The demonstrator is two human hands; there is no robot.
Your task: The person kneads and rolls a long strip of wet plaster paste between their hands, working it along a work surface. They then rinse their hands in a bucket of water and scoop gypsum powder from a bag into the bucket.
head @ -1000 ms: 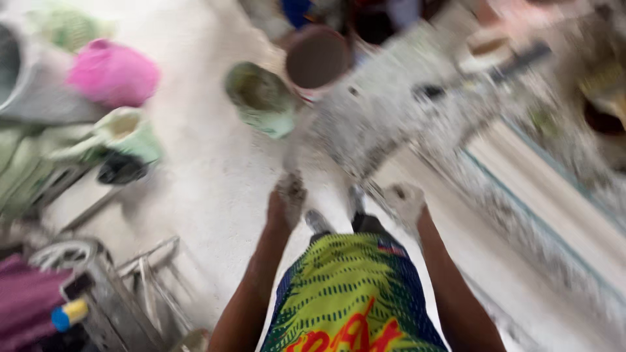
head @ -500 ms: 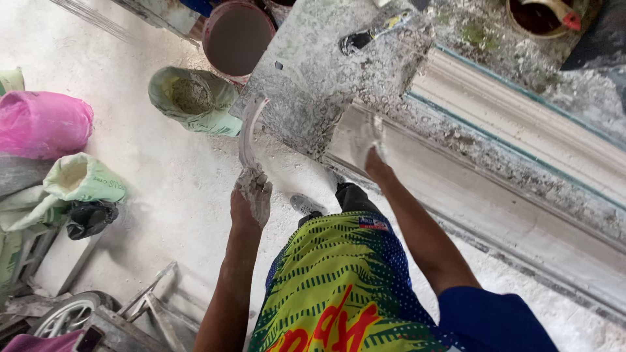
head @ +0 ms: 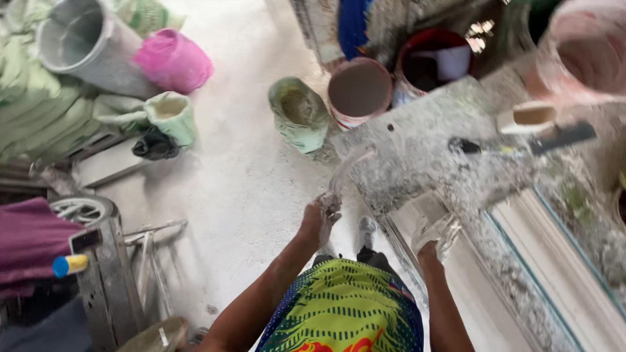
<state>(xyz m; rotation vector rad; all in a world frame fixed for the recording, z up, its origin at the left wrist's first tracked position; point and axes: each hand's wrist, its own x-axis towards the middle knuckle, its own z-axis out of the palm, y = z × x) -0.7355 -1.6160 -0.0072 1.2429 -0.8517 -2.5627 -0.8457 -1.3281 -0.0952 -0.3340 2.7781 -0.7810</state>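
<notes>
The left hand (head: 321,218) is closed around the lower end of a thin, curved, plaster-white strip (head: 344,171). The strip rises from the fist and bends toward the near left corner of the surface (head: 424,163), a grey slab that is spattered with white plaster; its upper tip seems to reach the edge of the slab. The right hand (head: 435,236) is covered in white plaster and is blurred. It lies at the near edge of the surface, beside the long white moulding (head: 554,261) that runs along the right side. I cannot tell if its fingers are spread or curled, or whether they hold something.

On the surface, toward its far right corner, a dark-handled tool (head: 521,140) lies flat, and a small white cup (head: 529,116) stands just beside it.

On the floor, at the far left corner of the surface, stands a grey-green sack (head: 298,114) with an open mouth, and next to it a brown-red bucket (head: 360,91). More to the left there are a pink bag (head: 173,60), a pale green open sack (head: 171,114) and a large grey tube (head: 81,45). Any labels on them are too blurred to make out.
</notes>
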